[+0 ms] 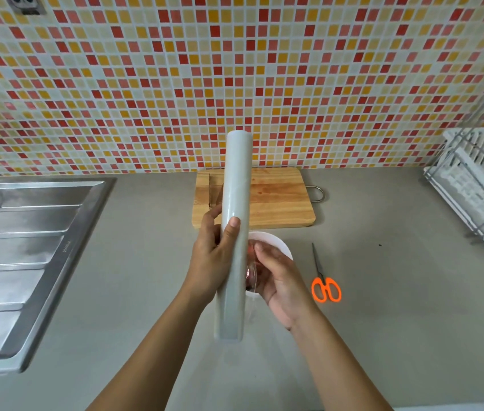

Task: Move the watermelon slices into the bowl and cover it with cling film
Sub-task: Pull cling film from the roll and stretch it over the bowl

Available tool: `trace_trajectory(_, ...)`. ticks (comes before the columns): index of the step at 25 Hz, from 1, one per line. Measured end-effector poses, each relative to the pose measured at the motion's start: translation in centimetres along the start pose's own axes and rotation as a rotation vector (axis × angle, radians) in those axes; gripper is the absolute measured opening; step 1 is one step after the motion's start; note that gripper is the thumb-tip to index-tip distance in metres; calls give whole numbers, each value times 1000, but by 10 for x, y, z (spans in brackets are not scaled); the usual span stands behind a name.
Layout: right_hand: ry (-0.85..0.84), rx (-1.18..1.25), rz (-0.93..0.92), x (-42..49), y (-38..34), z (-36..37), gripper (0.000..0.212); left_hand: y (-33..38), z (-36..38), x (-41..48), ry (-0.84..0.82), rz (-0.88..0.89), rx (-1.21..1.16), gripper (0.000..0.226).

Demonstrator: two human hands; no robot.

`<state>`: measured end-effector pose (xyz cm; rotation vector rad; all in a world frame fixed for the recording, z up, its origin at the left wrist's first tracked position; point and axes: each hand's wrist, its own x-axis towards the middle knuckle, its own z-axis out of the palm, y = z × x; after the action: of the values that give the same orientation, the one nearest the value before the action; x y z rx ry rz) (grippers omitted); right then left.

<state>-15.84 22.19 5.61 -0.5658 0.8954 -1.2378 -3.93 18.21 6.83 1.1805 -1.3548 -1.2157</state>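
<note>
Curling fingers round the cling film roll (235,185) over the bowl (280,244), the left hand (212,258) grips while the right hand (280,281) pinches film (251,287).

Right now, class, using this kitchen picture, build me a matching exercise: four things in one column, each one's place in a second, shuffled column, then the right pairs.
1 cling film roll
2 scissors
3 chopping board
4 sink

A against the tiled wall
B at the far left
C gripped by the left hand
D right of the bowl

Pairs: 1-C, 2-D, 3-A, 4-B
</note>
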Motion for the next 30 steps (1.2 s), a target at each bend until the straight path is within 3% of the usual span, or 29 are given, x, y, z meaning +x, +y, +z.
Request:
trace_trajectory(4, 123, -32, 9, 10, -2, 4, 19, -6, 1, -5, -8, -26, 5, 42)
trace_trajectory(7, 126, 57, 70, 14, -5, 0, 15, -10, 2, -8, -5, -44, -42, 41)
trace_trajectory(12, 130, -92, 29, 16, -4, -1, 7, -13, -2, -7, -10, -52, -42, 45)
trace_trajectory(17, 73, -90, 151, 14, -6, -1, 9, -14, -7, -11, -32, -33, -64, 35)
trace_trajectory(21, 106, -163, 84, 10, -5, -4, 4, -13, -5, -13, -30, -30, -101, 27)
trace_trajectory(26, 87, -338, 130, 8, -11, -6, 16, -16, -3, -17, -36, -48, -105, 27)
trace_trajectory(30, 33, -109, 159, 8, -12, -11, 12, -17, -1, -16, -29, -49, -85, 28)
